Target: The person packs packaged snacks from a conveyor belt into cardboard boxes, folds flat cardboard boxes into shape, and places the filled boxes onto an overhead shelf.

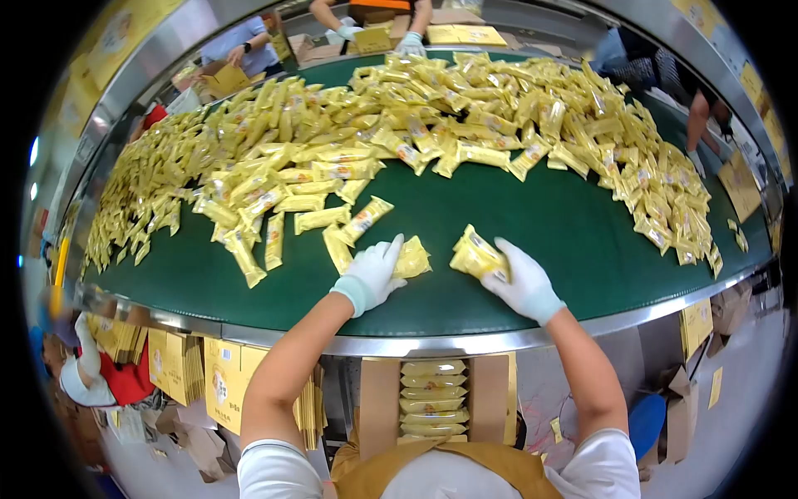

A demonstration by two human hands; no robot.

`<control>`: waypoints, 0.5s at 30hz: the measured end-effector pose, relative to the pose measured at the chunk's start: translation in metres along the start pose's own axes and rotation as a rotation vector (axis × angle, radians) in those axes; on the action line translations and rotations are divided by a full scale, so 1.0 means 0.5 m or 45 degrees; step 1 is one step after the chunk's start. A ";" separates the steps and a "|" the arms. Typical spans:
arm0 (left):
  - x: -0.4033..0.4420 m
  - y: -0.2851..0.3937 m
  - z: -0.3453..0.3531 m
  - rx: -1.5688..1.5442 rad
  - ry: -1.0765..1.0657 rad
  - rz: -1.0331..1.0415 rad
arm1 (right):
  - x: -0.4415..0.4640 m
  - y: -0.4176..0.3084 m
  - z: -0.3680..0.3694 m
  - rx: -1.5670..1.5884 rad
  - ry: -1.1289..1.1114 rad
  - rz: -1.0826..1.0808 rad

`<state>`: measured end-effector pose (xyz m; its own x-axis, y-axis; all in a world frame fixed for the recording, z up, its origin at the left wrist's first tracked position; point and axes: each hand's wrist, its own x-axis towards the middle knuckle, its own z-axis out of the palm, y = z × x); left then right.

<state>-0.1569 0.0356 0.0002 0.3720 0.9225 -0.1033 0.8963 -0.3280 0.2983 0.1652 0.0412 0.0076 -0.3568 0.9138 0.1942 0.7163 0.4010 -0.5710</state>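
Observation:
My left hand (pixel 373 270), in a white glove, is closed on a yellow wrapped snack packet (pixel 413 258) just above the green belt (pixel 416 303). My right hand (pixel 525 283), gloved too, grips yellow snack packets (pixel 480 253) between thumb and fingers; they seem to be more than one, pressed together, but I cannot count them. Left of my left hand lie loose packets (pixel 366 219) at the edge of a wide pile (pixel 349 125). Below the belt, near my body, an open carton (pixel 381 407) holds a row of packets (pixel 433 393).
A metal rim (pixel 432 344) borders the belt on my side. Flattened cartons (pixel 224 382) stand at lower left. Across the belt a co-worker's gloved hands (pixel 410 44) are by a box (pixel 374 40). Other people stand at the far left and right.

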 end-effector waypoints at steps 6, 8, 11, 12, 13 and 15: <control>-0.183 0.075 -0.089 -0.625 0.323 0.134 | -0.145 -0.194 -0.136 0.086 -0.235 -0.519; -0.230 0.102 -0.076 -0.852 0.351 0.260 | -0.187 -0.230 -0.108 0.095 -0.583 -0.659; -0.292 0.147 -0.030 -1.062 0.244 0.338 | -0.255 -0.259 -0.007 -0.054 -1.009 -0.706; -0.306 0.167 -0.033 -0.957 0.225 0.384 | -0.279 -0.267 0.036 -0.104 -1.234 -0.657; -0.317 0.187 -0.036 -0.845 0.212 0.429 | -0.319 -0.243 0.084 0.043 -1.114 -0.763; -0.340 0.215 0.008 -0.655 0.211 0.393 | -0.329 -0.256 0.102 -0.047 -1.147 -0.756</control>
<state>-0.1228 -0.1576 0.0460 0.5163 0.8334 0.1970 0.5070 -0.4828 0.7140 0.1015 -0.1637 0.0079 -0.9522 0.1951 -0.2349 0.2958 0.7800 -0.5515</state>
